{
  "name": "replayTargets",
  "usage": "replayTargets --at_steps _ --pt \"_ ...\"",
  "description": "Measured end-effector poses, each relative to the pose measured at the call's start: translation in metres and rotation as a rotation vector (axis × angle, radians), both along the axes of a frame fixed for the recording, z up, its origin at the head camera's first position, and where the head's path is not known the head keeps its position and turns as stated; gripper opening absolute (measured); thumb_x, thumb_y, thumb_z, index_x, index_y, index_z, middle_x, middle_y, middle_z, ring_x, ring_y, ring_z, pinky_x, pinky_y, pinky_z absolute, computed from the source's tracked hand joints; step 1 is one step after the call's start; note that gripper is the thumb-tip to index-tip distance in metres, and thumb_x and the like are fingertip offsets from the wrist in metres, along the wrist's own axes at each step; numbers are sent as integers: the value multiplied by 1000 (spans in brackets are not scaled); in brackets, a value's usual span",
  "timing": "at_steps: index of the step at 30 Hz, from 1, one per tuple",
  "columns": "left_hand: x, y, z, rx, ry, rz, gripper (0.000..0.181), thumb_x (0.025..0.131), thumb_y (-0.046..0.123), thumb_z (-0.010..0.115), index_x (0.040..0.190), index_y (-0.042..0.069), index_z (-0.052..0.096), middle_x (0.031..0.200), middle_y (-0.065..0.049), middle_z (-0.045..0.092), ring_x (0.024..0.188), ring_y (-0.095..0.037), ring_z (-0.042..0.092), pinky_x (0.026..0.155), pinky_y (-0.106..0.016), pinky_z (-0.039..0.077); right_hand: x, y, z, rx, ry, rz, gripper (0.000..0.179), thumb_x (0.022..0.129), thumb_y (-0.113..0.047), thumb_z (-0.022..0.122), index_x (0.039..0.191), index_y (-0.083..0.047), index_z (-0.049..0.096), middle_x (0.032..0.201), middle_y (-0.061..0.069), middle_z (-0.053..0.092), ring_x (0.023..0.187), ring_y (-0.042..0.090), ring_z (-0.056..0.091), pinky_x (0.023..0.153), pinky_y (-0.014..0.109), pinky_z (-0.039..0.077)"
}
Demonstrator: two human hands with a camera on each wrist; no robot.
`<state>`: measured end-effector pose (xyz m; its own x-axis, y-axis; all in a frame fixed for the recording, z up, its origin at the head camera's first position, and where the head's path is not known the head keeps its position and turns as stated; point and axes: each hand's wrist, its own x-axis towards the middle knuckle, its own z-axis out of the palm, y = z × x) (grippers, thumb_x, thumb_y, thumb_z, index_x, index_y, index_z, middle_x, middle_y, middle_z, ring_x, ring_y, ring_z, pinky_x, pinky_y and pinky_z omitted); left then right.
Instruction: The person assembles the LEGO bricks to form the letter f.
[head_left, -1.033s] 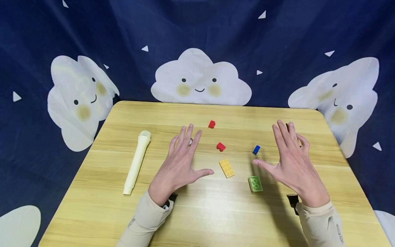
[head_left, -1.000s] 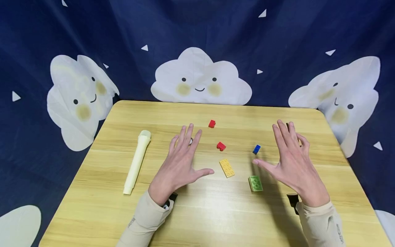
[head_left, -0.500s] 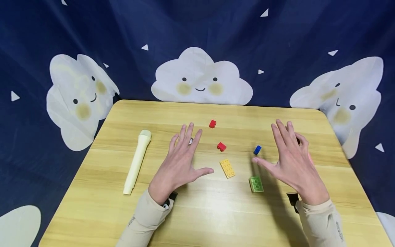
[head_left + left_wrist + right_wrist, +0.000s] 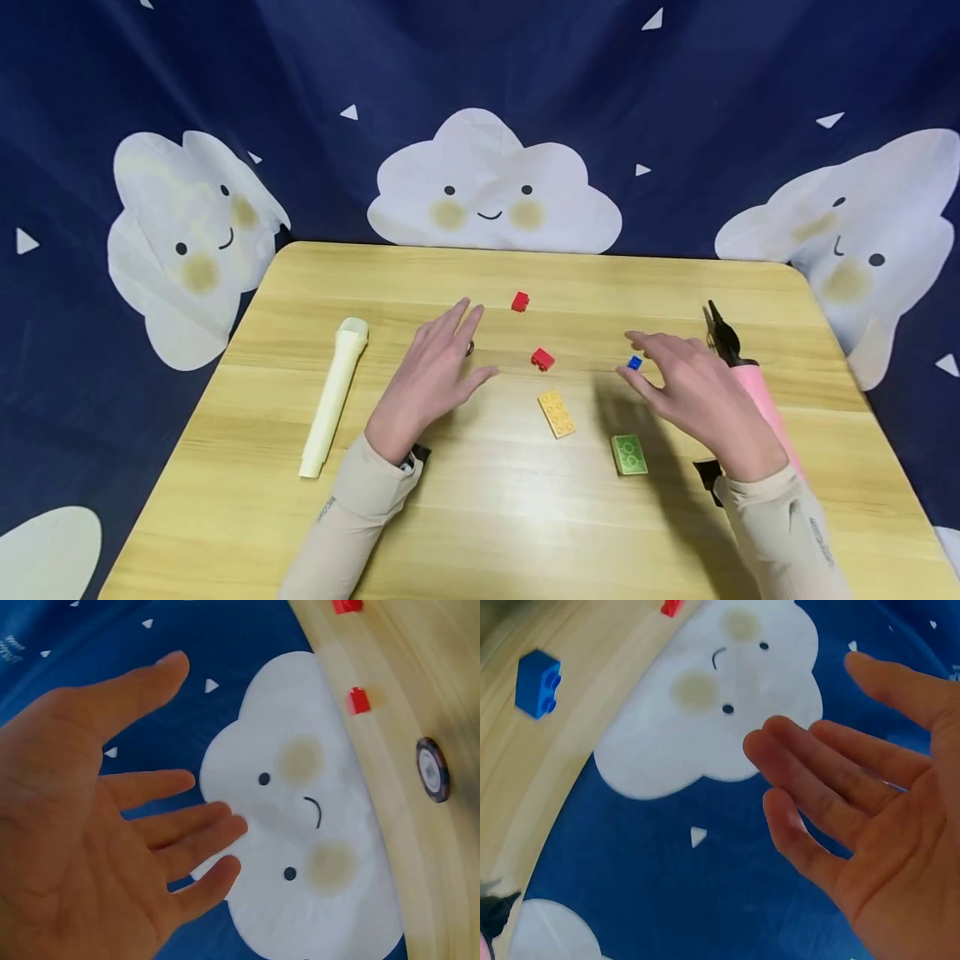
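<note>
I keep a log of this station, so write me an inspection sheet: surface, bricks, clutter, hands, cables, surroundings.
Surface: wood-grain table, with a light reflection toward the near side.
Bricks: far red brick, nearer red brick, yellow brick, green brick and blue brick, all apart.
Clutter: cream microphone-shaped object at left; dark-rimmed disc near the left hand; pink object with a black end, partly hidden by the right hand.
Hands: left hand and right hand held above the table, both holding nothing.
Cables: nothing seen.
Surroundings: dark blue backdrop with smiling clouds and small white triangles.
</note>
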<state>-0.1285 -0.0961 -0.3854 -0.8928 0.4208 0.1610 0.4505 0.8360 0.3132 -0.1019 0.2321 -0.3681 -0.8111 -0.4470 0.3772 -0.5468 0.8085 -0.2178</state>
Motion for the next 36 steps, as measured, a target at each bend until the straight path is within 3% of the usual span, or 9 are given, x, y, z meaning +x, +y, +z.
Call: replayTargets --at_steps 4,9,14,22,28,32,36 --pt "-14 4 -5 8 -39 -22 71 94 39 70 150 4 42 150 -17 46 136 -33 46 109 -52 38 -12 -13 -6 21 36 100 40 81 -13 81 114 5 68 100 18 73 84 36 69 76 51 55" --pt "-33 14 -9 -9 -106 -28 62 96 37 68 146 5 49 142 -13 56 129 -30 54 105 -47 44 -27 -30 -7 71 -84 132 34 85 -5 77 116 3 68 102 16 73 80 33 69 74 48 55" --pt "-58 33 -12 -56 -120 -58 55 95 34 69 141 7 55 134 -10 62 118 -27 61 97 -42 49 -43 -42 -9 135 -180 126 35 87 -4 75 120 2 68 105 16 71 83 34 69 77 48 55" --pt "-93 59 -29 -121 -125 -127 47 93 25 73 134 6 58 111 -7 62 91 -22 61 80 -35 52 -57 -64 -32 160 -223 211 35 81 -3 82 114 -1 71 98 12 69 72 27 66 69 40 56" --pt "-120 72 -52 -169 -160 -77 48 92 15 71 137 7 55 117 -11 56 99 -26 56 83 -38 51 -71 -77 -46 230 -211 279 13 84 0 77 93 -5 70 77 5 59 62 20 58 59 36 51" --pt "-135 77 -64 -192 -181 -56 48 90 12 71 136 7 55 126 -13 51 111 -29 50 91 -41 49 -78 -81 -50 285 -205 288 14 86 -4 77 99 -6 72 80 5 60 66 21 61 62 40 53" --pt "-141 77 -69 -221 -177 -68 50 92 14 70 139 8 55 136 -10 48 121 -28 46 97 -41 46 -84 -84 -56 317 -197 302 24 86 -3 75 110 -5 73 87 7 63 71 23 64 65 41 55"
